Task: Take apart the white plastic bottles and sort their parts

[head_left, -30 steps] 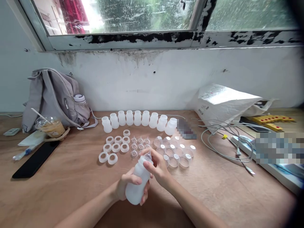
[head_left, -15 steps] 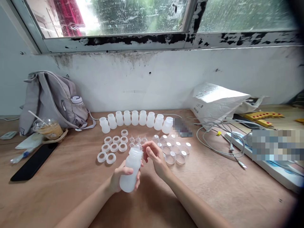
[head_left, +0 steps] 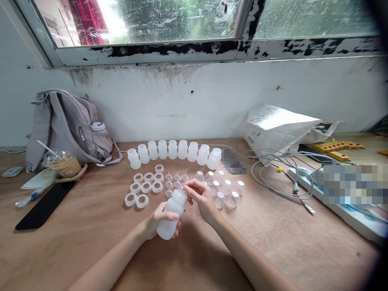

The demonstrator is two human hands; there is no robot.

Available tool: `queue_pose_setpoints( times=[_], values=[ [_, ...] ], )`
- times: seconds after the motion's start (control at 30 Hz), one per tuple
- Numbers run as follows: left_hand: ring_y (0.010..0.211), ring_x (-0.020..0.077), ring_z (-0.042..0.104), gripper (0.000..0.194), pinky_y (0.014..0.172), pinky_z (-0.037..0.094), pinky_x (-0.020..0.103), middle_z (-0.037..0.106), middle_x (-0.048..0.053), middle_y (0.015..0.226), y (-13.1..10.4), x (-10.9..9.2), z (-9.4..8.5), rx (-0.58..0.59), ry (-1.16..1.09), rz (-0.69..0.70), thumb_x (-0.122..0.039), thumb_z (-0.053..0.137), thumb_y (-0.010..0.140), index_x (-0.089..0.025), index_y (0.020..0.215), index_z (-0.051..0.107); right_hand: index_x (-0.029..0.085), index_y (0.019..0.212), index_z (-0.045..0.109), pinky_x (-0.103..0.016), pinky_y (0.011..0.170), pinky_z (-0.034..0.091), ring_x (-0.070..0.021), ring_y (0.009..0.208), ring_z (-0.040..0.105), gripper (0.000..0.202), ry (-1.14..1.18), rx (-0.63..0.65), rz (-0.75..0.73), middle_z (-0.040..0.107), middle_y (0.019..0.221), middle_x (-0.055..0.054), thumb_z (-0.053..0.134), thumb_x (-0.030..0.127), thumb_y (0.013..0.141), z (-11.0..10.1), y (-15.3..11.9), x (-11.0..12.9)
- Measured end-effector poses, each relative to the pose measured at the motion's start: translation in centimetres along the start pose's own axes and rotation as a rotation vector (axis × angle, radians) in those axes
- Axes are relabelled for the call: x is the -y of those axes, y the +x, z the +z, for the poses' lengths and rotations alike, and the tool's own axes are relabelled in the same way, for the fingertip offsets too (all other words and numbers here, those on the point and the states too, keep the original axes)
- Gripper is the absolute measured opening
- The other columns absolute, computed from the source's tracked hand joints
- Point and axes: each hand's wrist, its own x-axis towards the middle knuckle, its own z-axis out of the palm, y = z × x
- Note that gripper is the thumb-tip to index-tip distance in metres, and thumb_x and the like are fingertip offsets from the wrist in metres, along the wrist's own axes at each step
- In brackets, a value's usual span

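1. Frosted bottle (head_left: pixel 176 207) is leaning between the 2 hands over the table (head_left: pixel 75 242), its mouth tipping up toward the right hand (head_left: pixel 203 199).
2. Wrapped around the bottle's body, the left hand (head_left: pixel 154 220) is gripping it, with the thumb lying across the near side.
3. At the mouth, the right hand is bringing its thumb and fingertips close together; whether they are pinching something, I cannot tell.
4. Just beyond the right fingertips, small clear teats (head_left: pixel 176 184) are standing in short rows, the bottle and fingers partly hiding them.
5. Beyond the left hand and a little to its left, 9 pale rings (head_left: pixel 157 191) are lying flat in a loose group.
6. Beside the right hand, to its right, clear caps (head_left: pixel 234 195) are clustering, some partly hidden behind it.
7. Farther beyond both hands, 9 more frosted bottles (head_left: pixel 172 149) are standing upright in a curved row.
8. Well to the left of the left hand, a black phone (head_left: pixel 45 206) is lying near an iced drink (head_left: pixel 62 162), with a grey backpack (head_left: pixel 71 125) slumping behind.
9. Well to the right of the right hand, a pale cable (head_left: pixel 257 178) is coiling beside a white bag (head_left: pixel 273 129).
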Motion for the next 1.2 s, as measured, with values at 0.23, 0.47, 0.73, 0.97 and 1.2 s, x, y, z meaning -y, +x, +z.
queue_pose_setpoints(
  times=[0.23, 0.47, 0.73, 0.97, 1.2],
  values=[
    [0.046, 0.0138, 0.056, 0.037, 0.040, 0.044, 0.023, 0.058, 0.002, 0.062, 0.1, 0.1, 0.1, -0.011, 0.029, -0.014, -0.027, 0.061, 0.062, -0.012, 0.095, 0.052, 0.016, 0.075, 0.065, -0.020, 0.041, 0.032, -0.0069, 0.048, 0.040, 0.014, 0.060, 0.045, 0.043, 0.047, 0.060, 0.002, 0.060, 0.030, 0.073, -0.6, 0.2, -0.1],
    [0.048, 0.0131, 0.056, 0.036, 0.042, 0.045, 0.023, 0.058, 0.002, 0.064, 0.2, 0.1, 0.4, 0.007, 0.047, -0.038, -0.027, 0.062, 0.063, -0.013, 0.094, 0.052, 0.017, 0.067, 0.066, -0.021, 0.044, 0.033, -0.0077, 0.050, 0.041, 0.014, -0.032, 0.011, 0.025, 0.050, 0.064, 0.001, 0.065, 0.031, 0.069, -0.7, 0.4, 0.1],
    [0.049, 0.0128, 0.056, 0.041, 0.043, 0.046, 0.023, 0.056, 0.002, 0.066, 0.1, 0.0, 0.2, 0.088, 0.028, -0.059, -0.029, 0.064, 0.062, -0.012, 0.098, 0.053, 0.019, 0.084, 0.069, -0.022, 0.051, 0.037, -0.0088, 0.056, 0.043, 0.021, -0.044, 0.017, 0.049, 0.056, 0.069, 0.000, 0.062, 0.034, 0.073, -1.1, 0.5, 0.0],
    [0.053, 0.0153, 0.058, 0.047, 0.047, 0.046, 0.026, 0.059, 0.005, 0.069, 0.0, -0.6, -0.4, 0.053, 0.038, 0.021, -0.034, 0.060, 0.069, -0.013, 0.109, 0.047, 0.019, 0.085, 0.067, -0.023, 0.048, 0.036, -0.0099, 0.053, 0.042, 0.020, 0.041, -0.090, -0.007, 0.051, 0.061, 0.001, 0.060, 0.035, 0.074, -1.5, 0.8, -0.3],
    [0.064, 0.0174, 0.059, 0.041, 0.054, 0.046, 0.027, 0.062, 0.009, 0.079, -1.4, -4.9, -4.0, -0.250, -0.031, 0.348, -0.039, 0.048, 0.075, -0.010, 0.103, 0.056, 0.017, 0.081, 0.067, -0.022, 0.046, 0.035, -0.0087, 0.051, 0.041, 0.020, -0.003, 0.047, 0.062, 0.050, 0.059, 0.002, 0.061, 0.034, 0.073, -0.5, 0.2, -0.4]
  ],
)
